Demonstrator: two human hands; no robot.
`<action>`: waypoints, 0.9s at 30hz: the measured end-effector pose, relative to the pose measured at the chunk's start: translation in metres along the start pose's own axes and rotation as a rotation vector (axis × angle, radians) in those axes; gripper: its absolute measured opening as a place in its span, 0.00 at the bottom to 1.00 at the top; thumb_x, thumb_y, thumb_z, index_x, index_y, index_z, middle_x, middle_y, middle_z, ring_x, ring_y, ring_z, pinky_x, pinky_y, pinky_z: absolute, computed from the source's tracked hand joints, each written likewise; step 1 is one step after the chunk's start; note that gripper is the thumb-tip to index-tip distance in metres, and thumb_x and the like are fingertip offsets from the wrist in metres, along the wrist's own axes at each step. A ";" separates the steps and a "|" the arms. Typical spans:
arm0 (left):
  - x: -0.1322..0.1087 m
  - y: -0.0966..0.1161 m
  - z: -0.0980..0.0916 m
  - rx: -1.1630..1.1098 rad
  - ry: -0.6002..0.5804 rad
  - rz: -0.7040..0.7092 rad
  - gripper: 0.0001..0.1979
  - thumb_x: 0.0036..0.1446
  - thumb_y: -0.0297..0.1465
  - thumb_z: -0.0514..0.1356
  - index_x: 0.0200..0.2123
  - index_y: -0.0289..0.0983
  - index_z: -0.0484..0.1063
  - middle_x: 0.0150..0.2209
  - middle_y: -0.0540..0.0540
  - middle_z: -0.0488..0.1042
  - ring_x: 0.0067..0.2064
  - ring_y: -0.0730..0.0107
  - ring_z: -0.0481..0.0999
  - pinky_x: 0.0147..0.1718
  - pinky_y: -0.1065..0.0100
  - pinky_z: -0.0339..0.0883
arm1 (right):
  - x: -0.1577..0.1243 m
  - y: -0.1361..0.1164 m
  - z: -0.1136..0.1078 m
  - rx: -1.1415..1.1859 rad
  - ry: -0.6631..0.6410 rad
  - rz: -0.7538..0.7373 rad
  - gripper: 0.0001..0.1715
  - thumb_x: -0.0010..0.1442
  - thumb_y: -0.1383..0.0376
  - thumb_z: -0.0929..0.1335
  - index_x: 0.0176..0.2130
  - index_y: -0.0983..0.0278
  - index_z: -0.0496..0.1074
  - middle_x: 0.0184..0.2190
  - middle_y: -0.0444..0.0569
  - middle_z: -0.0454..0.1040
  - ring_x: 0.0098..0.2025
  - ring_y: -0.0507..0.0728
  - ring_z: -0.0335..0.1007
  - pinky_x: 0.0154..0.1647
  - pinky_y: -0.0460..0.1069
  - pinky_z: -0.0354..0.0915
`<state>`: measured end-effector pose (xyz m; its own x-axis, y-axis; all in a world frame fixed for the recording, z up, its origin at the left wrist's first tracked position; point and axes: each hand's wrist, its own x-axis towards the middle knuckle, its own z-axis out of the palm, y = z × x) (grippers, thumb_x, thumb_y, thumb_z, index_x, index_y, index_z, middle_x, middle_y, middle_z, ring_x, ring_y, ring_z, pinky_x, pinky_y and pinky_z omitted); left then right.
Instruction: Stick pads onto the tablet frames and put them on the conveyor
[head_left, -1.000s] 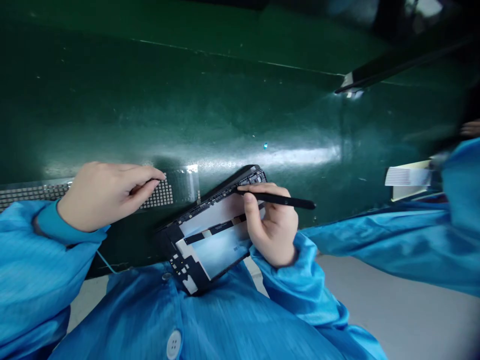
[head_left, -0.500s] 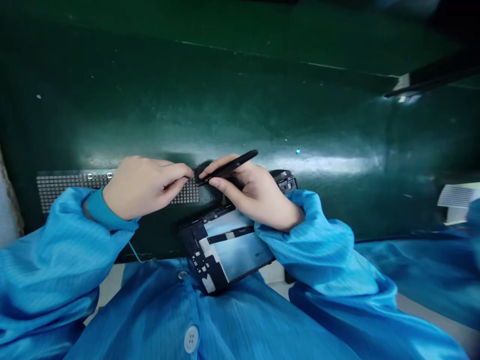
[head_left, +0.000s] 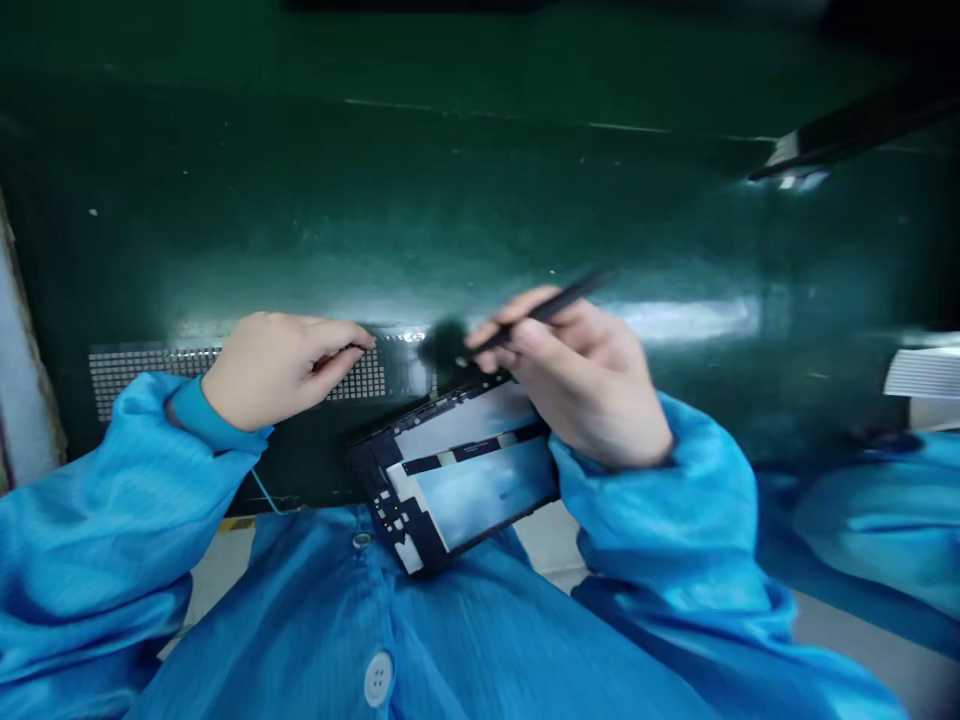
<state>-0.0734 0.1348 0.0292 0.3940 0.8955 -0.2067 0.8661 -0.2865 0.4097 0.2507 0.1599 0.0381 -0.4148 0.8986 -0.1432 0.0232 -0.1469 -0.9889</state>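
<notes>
My right hand is closed around black tweezers, whose tips carry a small dark round piece, blurred by motion. Below it an opened tablet frame with a shiny panel and black strips lies tilted at the table's front edge, leaning against my blue coat. My left hand rests with curled fingers pinching on a long strip of small grey squares that runs to the left. Whether anything is between those fingertips I cannot make out.
The work surface is a dark green mat. A black bar with a white end lies at the far right. A white ribbed part sits at the right edge. Another person's blue sleeve reaches in from the right.
My right hand has drawn back from my left hand to the right, over the tablet's top edge, with the tweezers and the dark piece. My left hand stays on the strip.
</notes>
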 end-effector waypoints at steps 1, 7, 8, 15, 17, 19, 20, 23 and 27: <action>-0.004 0.005 -0.002 -0.004 0.006 -0.012 0.24 0.81 0.46 0.52 0.59 0.51 0.88 0.49 0.47 0.94 0.41 0.54 0.91 0.38 0.57 0.76 | -0.021 0.000 -0.009 0.017 0.119 -0.011 0.17 0.78 0.48 0.79 0.52 0.56 0.83 0.46 0.47 0.91 0.41 0.57 0.88 0.44 0.53 0.85; -0.036 0.068 0.004 0.113 0.064 0.051 0.34 0.80 0.60 0.55 0.67 0.42 0.83 0.58 0.32 0.87 0.60 0.34 0.88 0.55 0.42 0.85 | -0.147 0.030 -0.031 -0.140 0.668 -0.108 0.05 0.79 0.58 0.78 0.50 0.56 0.82 0.42 0.46 0.88 0.37 0.55 0.82 0.38 0.50 0.77; -0.039 0.077 0.008 0.130 0.049 0.077 0.37 0.78 0.62 0.59 0.69 0.40 0.80 0.59 0.29 0.86 0.62 0.30 0.86 0.58 0.38 0.84 | -0.157 0.035 -0.030 -0.158 0.678 -0.107 0.05 0.80 0.58 0.77 0.50 0.56 0.81 0.42 0.46 0.88 0.36 0.55 0.81 0.39 0.50 0.77; -0.045 0.081 0.033 0.081 -0.042 0.032 0.41 0.76 0.62 0.62 0.73 0.36 0.76 0.59 0.29 0.82 0.61 0.31 0.83 0.59 0.38 0.84 | -0.176 0.043 -0.018 -0.325 0.576 -0.179 0.06 0.84 0.65 0.71 0.56 0.55 0.78 0.46 0.49 0.85 0.50 0.59 0.88 0.51 0.54 0.84; -0.046 0.077 0.034 0.045 -0.053 -0.004 0.47 0.75 0.70 0.54 0.73 0.36 0.76 0.59 0.31 0.81 0.61 0.32 0.83 0.57 0.39 0.84 | -0.178 0.045 -0.015 -0.341 0.594 -0.181 0.07 0.85 0.65 0.70 0.57 0.55 0.77 0.47 0.50 0.84 0.51 0.59 0.88 0.54 0.56 0.84; -0.046 0.076 0.033 0.015 -0.055 -0.021 0.54 0.73 0.75 0.47 0.73 0.36 0.76 0.59 0.31 0.81 0.61 0.31 0.83 0.56 0.38 0.84 | -0.180 0.048 -0.014 -0.352 0.598 -0.196 0.08 0.85 0.65 0.69 0.58 0.54 0.77 0.48 0.50 0.84 0.52 0.60 0.88 0.54 0.58 0.84; -0.046 0.076 0.032 0.008 -0.055 -0.023 0.56 0.72 0.77 0.45 0.73 0.36 0.76 0.59 0.31 0.80 0.61 0.31 0.82 0.56 0.38 0.84 | -0.180 0.049 -0.014 -0.354 0.590 -0.208 0.08 0.85 0.66 0.69 0.59 0.54 0.77 0.48 0.50 0.85 0.52 0.60 0.87 0.54 0.58 0.84; -0.044 0.077 0.031 0.010 -0.056 -0.031 0.60 0.69 0.79 0.42 0.73 0.35 0.77 0.60 0.29 0.80 0.61 0.30 0.82 0.55 0.37 0.83 | -0.180 0.052 -0.016 -0.362 0.563 -0.230 0.09 0.85 0.67 0.69 0.60 0.54 0.77 0.48 0.50 0.85 0.52 0.60 0.87 0.54 0.58 0.83; -0.043 0.077 0.030 -0.005 -0.057 -0.051 0.60 0.67 0.81 0.42 0.71 0.37 0.78 0.59 0.31 0.81 0.61 0.31 0.83 0.57 0.38 0.83 | -0.180 0.053 -0.016 -0.396 0.549 -0.242 0.10 0.85 0.68 0.69 0.59 0.54 0.76 0.48 0.51 0.85 0.52 0.61 0.86 0.54 0.59 0.84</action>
<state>-0.0141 0.0634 0.0430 0.3666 0.8882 -0.2771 0.8839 -0.2394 0.4017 0.3415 -0.0032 0.0111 0.0645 0.9806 0.1853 0.3595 0.1504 -0.9209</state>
